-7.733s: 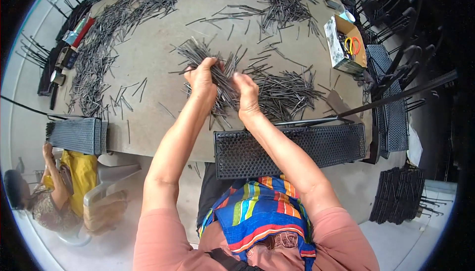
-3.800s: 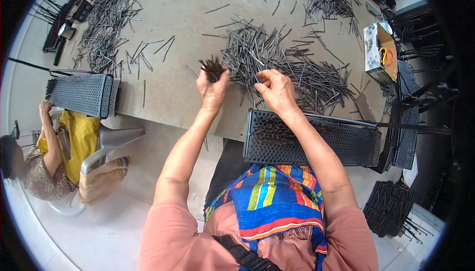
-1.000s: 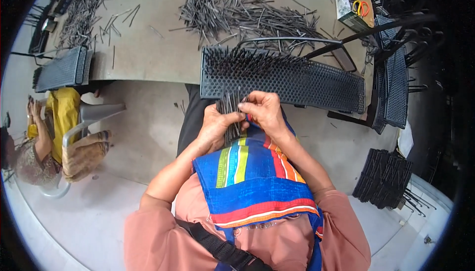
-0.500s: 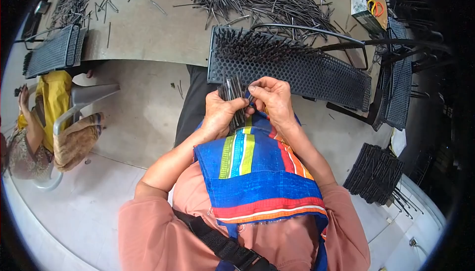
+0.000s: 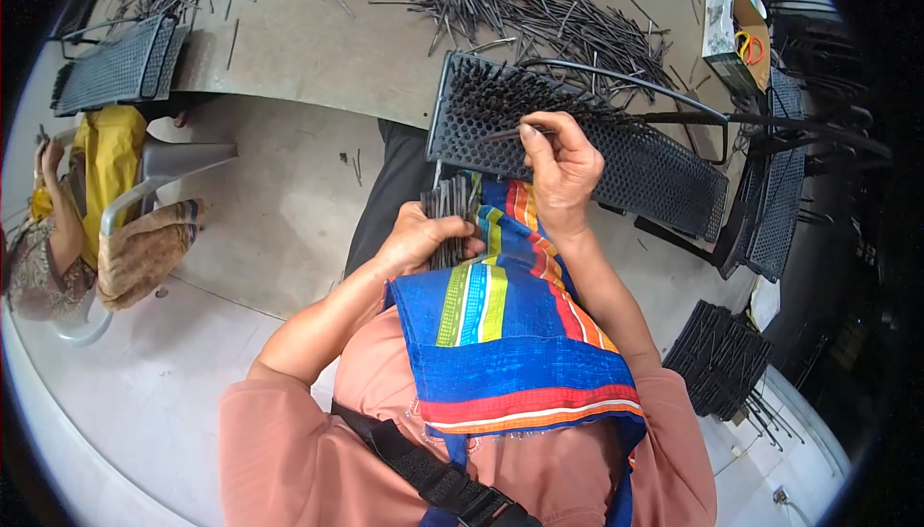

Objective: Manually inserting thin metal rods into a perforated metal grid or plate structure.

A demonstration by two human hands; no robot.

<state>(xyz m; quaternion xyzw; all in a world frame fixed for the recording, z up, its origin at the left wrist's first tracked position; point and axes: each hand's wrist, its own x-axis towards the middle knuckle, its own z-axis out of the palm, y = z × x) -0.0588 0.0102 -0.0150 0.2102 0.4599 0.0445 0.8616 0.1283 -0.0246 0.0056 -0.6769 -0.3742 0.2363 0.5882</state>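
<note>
My left hand [image 5: 416,240] is wrapped around an upright bundle of thin dark sticks [image 5: 449,202] above my lap. Farther forward and to the right, my right hand [image 5: 566,173] pinches a thin dark stick [image 5: 500,134] between thumb and fingertips. That stick points left, over a black perforated rack [image 5: 664,176] with rows of round holes. Many similar sticks [image 5: 486,84] stand in the holes along the rack's far side. Whether the pinched stick touches the rack, I cannot tell. A blue striped apron [image 5: 520,363] covers my lap below both hands.
Behind the rack, a heap of loose sticks [image 5: 539,12] covers part of the table [image 5: 298,55]. A box [image 5: 736,36] with orange-handled scissors stands at far right. Another person [image 5: 48,229] sits at left near a second rack [image 5: 120,70]. A dark stack of rods [image 5: 717,359] lies lower right.
My right hand has moved forward and right, away from the bundle, with a stick in its fingers. My left hand still grips the bundle, slightly lower in view.
</note>
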